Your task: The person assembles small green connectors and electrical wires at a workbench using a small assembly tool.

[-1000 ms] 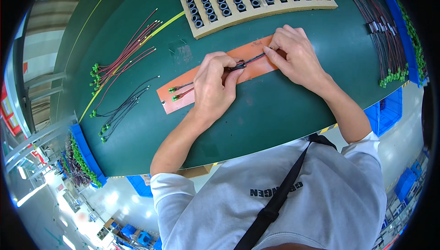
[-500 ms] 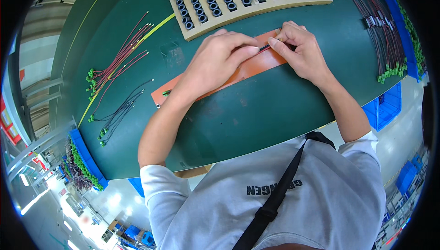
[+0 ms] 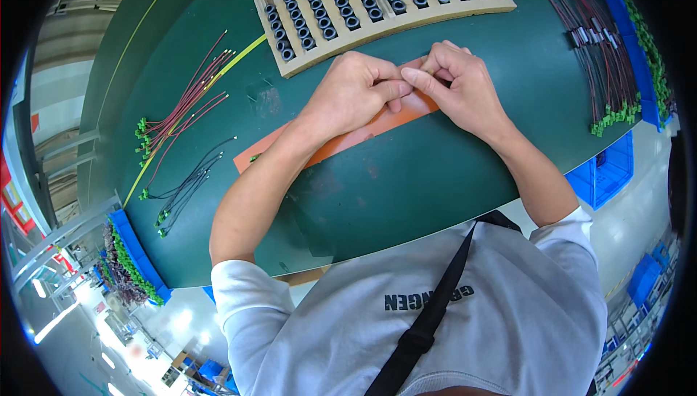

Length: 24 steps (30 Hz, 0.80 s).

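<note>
My left hand (image 3: 348, 97) and my right hand (image 3: 465, 85) meet above an orange strip (image 3: 345, 142) lying slantwise on the green table. Both are closed, with thumbs and fingertips pinched almost together. Thin red and black wires showed between them a moment earlier; the fingers now cover most of these. A small green connector (image 3: 254, 157) peeks out beside my left forearm, at the strip's left end.
A wooden tray (image 3: 396, 27) of dark rings stands beyond my hands. Red wires (image 3: 190, 105) and black wires (image 3: 189, 187) with green connectors lie left; a wire bundle (image 3: 604, 66) lies right. Blue bins (image 3: 138, 254) flank the table, and a blue crate (image 3: 608, 171) sits below.
My hands have drawn closer together and shifted slightly left, hiding the wires between them. The whole view has also shifted slightly, and my left forearm covers more of the green connector.
</note>
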Available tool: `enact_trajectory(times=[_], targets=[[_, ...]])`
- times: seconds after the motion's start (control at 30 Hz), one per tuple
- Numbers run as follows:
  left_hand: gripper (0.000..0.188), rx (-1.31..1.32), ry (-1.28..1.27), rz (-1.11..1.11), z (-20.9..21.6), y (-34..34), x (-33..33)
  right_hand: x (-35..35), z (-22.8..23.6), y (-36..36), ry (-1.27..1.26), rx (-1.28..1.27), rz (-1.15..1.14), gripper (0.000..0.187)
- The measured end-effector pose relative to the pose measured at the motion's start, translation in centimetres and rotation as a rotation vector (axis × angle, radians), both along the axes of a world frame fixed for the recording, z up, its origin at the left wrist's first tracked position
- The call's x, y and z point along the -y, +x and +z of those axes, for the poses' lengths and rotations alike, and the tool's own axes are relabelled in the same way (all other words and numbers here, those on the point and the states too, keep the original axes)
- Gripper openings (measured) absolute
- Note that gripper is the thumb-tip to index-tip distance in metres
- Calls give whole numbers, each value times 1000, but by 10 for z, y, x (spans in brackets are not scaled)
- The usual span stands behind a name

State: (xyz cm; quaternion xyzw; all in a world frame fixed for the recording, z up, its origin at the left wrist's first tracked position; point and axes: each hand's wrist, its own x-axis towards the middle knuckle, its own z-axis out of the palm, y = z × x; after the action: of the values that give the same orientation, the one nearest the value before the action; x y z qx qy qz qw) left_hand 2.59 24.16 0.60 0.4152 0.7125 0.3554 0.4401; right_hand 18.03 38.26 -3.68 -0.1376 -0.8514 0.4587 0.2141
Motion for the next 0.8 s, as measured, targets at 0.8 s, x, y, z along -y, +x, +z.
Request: enact_trajectory(times=[0.8], targets=[[36,-610,277,192,-4,21,92,4,0,-4,-62,-40,-71,37]])
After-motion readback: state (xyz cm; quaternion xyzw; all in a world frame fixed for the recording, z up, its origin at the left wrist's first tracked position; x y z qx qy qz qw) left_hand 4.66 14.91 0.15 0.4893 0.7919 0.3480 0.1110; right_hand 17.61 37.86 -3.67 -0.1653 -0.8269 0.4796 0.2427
